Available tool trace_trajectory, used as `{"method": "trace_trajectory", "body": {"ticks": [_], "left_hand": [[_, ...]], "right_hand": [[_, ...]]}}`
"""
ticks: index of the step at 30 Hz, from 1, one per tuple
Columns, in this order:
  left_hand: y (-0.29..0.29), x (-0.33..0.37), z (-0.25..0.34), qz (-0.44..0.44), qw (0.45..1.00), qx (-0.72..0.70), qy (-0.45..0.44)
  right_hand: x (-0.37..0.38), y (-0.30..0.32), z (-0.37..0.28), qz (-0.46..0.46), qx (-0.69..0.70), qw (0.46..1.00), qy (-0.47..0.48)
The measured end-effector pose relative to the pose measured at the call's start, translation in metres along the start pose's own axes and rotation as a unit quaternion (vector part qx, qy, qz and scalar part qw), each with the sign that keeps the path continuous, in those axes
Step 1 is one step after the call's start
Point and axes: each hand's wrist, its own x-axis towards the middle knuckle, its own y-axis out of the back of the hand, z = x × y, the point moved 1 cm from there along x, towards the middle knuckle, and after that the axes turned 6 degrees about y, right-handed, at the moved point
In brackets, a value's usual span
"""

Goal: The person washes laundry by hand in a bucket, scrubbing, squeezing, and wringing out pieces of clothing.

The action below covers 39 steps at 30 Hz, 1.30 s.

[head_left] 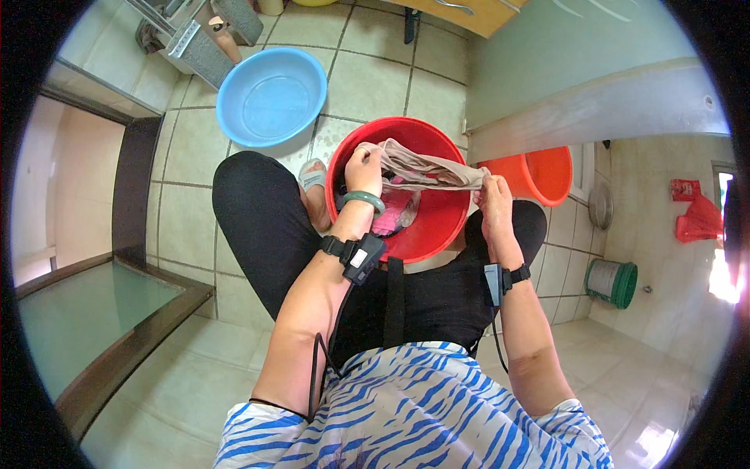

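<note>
A beige piece of cloth (426,170), its garment kind unclear, is stretched between my two hands above a red basin (433,238). My left hand (364,170) grips its left end, the fingers closed. At the other end, my right hand (494,200) pinches the cloth near the basin's right rim. Below the cloth, pink fabric (394,213) and some darker pieces lie in the basin, partly hidden by my left hand and the cloth. A green bangle circles my left wrist.
A light blue basin (272,98) rests on the tiled floor to the far left. An orange-red bucket (551,176) lies beyond my right hand. Farther right is a green bucket (623,284). A brown-framed glass door (101,313) is on the left, and a wooden drawer (476,14) juts in at the top.
</note>
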Motion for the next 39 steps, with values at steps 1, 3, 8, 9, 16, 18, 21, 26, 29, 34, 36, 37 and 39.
{"method": "trace_trajectory", "body": {"ticks": [1, 3, 8, 9, 16, 18, 21, 26, 29, 34, 36, 37, 39], "left_hand": [[0.001, 0.001, -0.002, -0.017, 0.996, 0.068, -0.052], [-0.001, 0.0, -0.003, -0.003, 0.976, 0.155, -0.155], [-0.004, -0.028, 0.022, -0.089, 0.883, 0.461, -0.017], [-0.005, -0.034, 0.028, -0.116, 0.863, 0.492, 0.003], [-0.027, -0.05, 0.008, -0.303, 0.901, 0.292, -0.109], [-0.028, -0.036, -0.007, -0.34, 0.922, 0.171, -0.064], [-0.023, -0.046, 0.034, -0.341, 0.94, 0.003, -0.007], [-0.022, -0.028, 0.025, -0.376, 0.891, -0.208, 0.148], [-0.019, -0.034, 0.034, -0.365, 0.88, -0.246, 0.179], [-0.013, -0.03, 0.032, -0.369, 0.862, -0.28, 0.204], [-0.013, -0.03, 0.035, -0.386, 0.827, -0.334, 0.236], [-0.014, -0.03, 0.034, -0.391, 0.816, -0.349, 0.243], [-0.011, -0.027, 0.036, -0.406, 0.799, -0.364, 0.252]], "right_hand": [[0.002, 0.001, -0.001, 0.001, 0.0, 1.0, 0.0], [0.006, -0.002, -0.009, 0.008, 0.019, 1.0, 0.023], [0.0, -0.023, -0.039, -0.039, 0.174, 0.982, -0.059], [-0.002, -0.029, -0.042, -0.054, 0.188, 0.978, -0.072], [-0.013, -0.061, -0.055, -0.132, 0.231, 0.958, -0.109], [-0.01, -0.069, -0.06, -0.166, 0.23, 0.955, -0.087], [-0.007, -0.066, -0.066, -0.158, 0.16, 0.973, -0.046], [0.016, -0.039, -0.006, -0.196, -0.087, 0.976, -0.044], [0.002, -0.04, 0.019, -0.265, -0.077, 0.957, -0.093], [-0.019, -0.058, 0.033, -0.348, -0.071, 0.932, -0.074], [-0.021, -0.06, 0.034, -0.365, -0.098, 0.924, -0.058], [-0.022, -0.061, 0.033, -0.383, -0.127, 0.914, -0.041], [-0.015, -0.059, 0.041, -0.392, -0.192, 0.899, 0.015]]}}
